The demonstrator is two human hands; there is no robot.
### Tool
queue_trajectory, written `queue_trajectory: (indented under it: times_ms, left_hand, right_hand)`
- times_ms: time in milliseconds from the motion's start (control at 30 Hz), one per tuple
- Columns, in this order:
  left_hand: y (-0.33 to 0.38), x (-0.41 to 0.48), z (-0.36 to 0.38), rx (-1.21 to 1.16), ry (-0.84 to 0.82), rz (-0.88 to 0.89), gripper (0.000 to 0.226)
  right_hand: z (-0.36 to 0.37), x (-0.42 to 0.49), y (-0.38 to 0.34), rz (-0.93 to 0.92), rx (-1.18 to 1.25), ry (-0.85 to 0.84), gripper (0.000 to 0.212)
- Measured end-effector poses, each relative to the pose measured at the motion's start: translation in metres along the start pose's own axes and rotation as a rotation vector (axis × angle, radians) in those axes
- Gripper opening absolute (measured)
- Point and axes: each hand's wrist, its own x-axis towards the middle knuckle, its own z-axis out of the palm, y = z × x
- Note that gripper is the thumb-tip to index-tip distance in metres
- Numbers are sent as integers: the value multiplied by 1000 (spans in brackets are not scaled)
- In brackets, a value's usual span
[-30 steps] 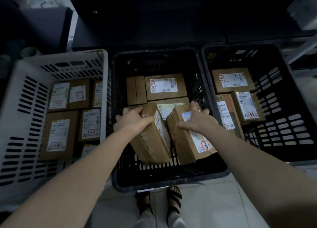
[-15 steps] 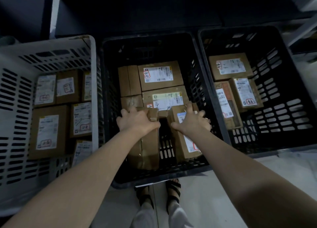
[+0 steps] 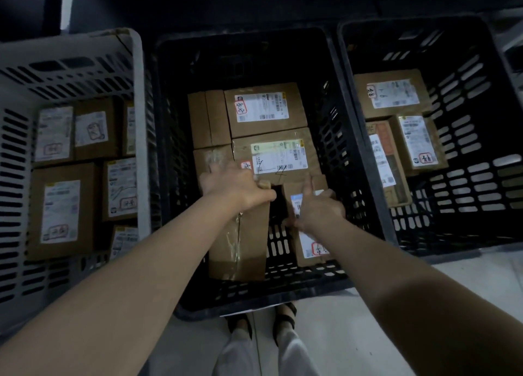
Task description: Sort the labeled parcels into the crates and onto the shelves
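Two brown cardboard parcels lie side by side at the near end of the middle black crate [image 3: 365, 177]. My left hand [image 3: 232, 186] grips the far end of the left parcel [image 3: 240, 245], whose taped side faces up. My right hand [image 3: 317, 208] holds the far end of the right parcel [image 3: 308, 248], which shows a white label with a red mark. A gap of crate floor separates the two. Behind them lie several more labeled parcels, such as one [image 3: 266, 108] at the back.
A white crate [image 3: 135, 72] on the left holds several labeled parcels. Another black crate [image 3: 452, 205] on the right holds three parcels at its left side. My sandaled feet [image 3: 263, 319] stand on pale floor just before the middle crate.
Both parcels have gone from tilted and held up to lying low on the crate floor, a gap now between them. My hands stay on their far ends.
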Motion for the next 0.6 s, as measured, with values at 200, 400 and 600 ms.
queue_trajectory:
  times_ms: [200,400,600]
  left_hand:
    - [1,0,-3,-8,-40,7,70]
    - [1,6,-1,-19,-47,16,68]
    - [-1,5,-1,-136,-61,12,64]
  right_hand:
    - [-5,-3,4,-175,-344,84,115]
    - [3,9,19,-238,-187,24,114]
    - [-3,5,13,-229,-287,61,109]
